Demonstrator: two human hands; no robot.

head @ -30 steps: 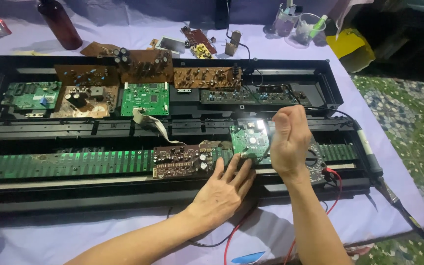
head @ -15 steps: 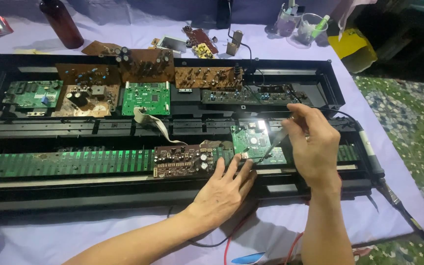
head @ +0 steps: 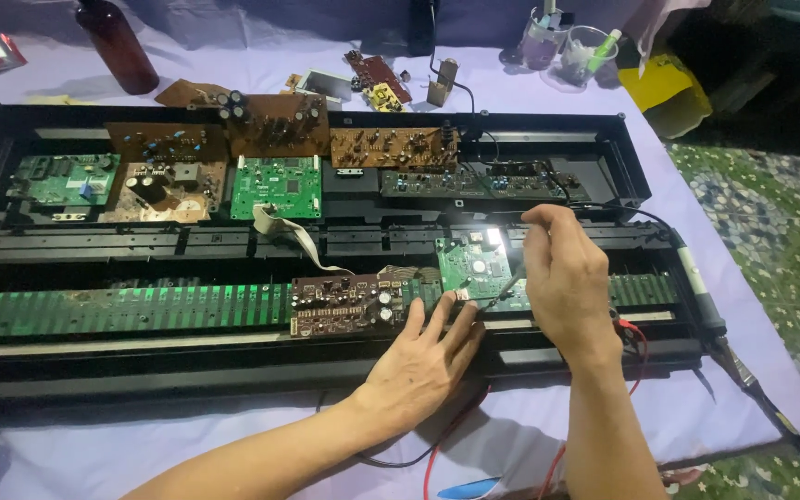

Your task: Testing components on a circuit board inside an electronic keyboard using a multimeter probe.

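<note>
Head view: right hand (head: 567, 282) fingers pinch probe (head: 502, 285) over green board (head: 472, 264); left hand (head: 423, 356) spread flat beside it.

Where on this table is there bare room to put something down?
Bare purple cloth lies between the brown bottle and the loose boards behind the black chassis; another strip runs along its front edge. Around both hands, left hand and right hand, boards and wires crowd it.
</note>
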